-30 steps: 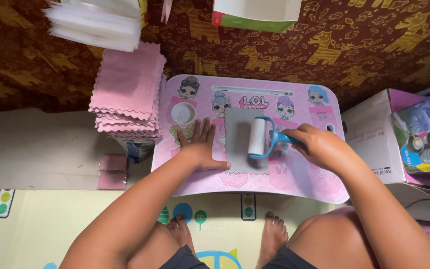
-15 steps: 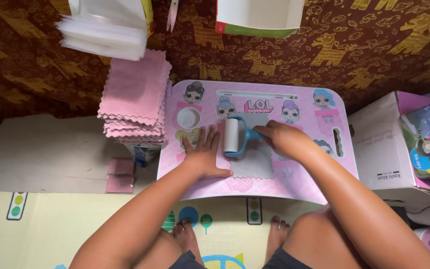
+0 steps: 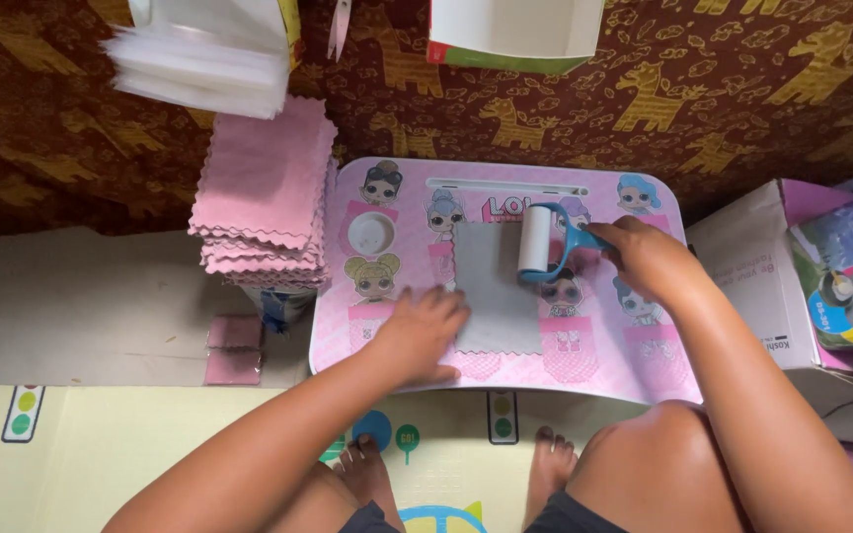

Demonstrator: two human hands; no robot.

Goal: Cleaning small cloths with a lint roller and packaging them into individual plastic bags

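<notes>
Grey cloth (image 3: 494, 288) lies flat on the pink lap table (image 3: 604, 365), nothing on top of it. Pink cloths (image 3: 267, 188) are stacked just left of the table, clear sleeves (image 3: 204, 69) beyond, boxes (image 3: 757, 276) to the right. Left hand (image 3: 425, 334) rests curled at the cloth's near-left corner, touching its edge. Right hand (image 3: 641, 255) grips the blue roller (image 3: 541, 242), over the cloth's far-right edge.

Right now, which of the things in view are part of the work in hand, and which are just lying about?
In use:
right hand holding the blue lint roller
left hand at the grey cloth
pink lap table

Lying about:
stack of pink cloths
white sheets
cardboard boxes
</notes>
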